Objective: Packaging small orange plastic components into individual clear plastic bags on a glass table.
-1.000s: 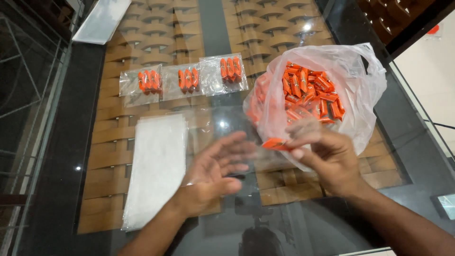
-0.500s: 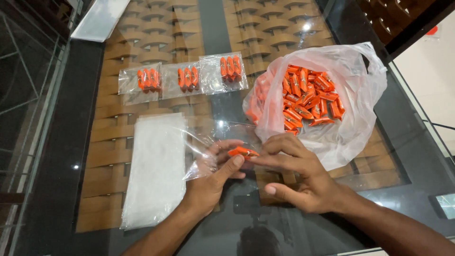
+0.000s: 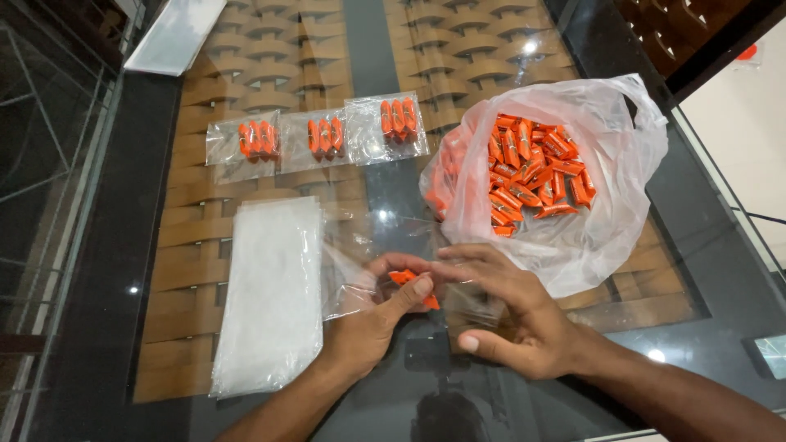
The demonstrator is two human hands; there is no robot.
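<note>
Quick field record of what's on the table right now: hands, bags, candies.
left hand: holds a small clear bag open
right hand: pushes orange wrapped candies into that bag
large bag: translucent plastic, open, full of loose orange candies, beyond the right hand
filled packets: three in a row, far side
empty bag stack: left of the hands
surface: glass tabletop

Home-like room, glass-topped table (image 3: 385, 33) over woven wicker base, tiled floor (image 3: 737, 123) alongside
</note>
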